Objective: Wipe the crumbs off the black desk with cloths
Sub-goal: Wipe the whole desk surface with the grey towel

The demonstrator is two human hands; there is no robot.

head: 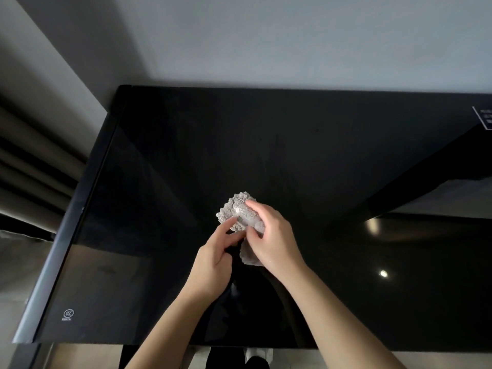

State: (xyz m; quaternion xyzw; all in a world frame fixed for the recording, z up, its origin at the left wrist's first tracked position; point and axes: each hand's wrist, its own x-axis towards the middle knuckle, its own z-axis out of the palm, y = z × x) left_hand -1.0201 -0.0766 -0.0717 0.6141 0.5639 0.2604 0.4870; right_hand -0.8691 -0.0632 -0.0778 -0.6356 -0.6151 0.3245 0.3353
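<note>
Bunching a grey-white cloth (235,209) between both hands over the middle of the black desk (165,182). Right hand (274,238) curls over the top of the wad, fingers wrapped round it. Left hand (215,255) pinches the near-left edge with thumb and fingertips. A tail of cloth hangs below the right palm. Cannot tell whether the wad touches the top or sits just above it.

Risks, as judged:
- Cloth is balled, not flat. The contact face is small, so a pass would likely push crumbs aside in a line rather than gather them.
- Anything caught in the folds could shake loose while both hands rework the wad.
- Crumbs themselves not made out on the dark gloss, so patches are easy to miss, especially under glare.
- Sweeping toward the near or left edge would send debris to the floor (87,356).
- The glassy top may show smears or fingerprints if the heel of a hand drags.

Surface: black, highly reflective, rectangular. Small round CCC mark (68,313) at the near-left corner, white label (483,121) at far right. Two lamp reflections (383,273) on the right side.

Room: far edge of the desk meets a pale grey wall (266,35). Pleated curtain (32,166) hangs to the left.
</note>
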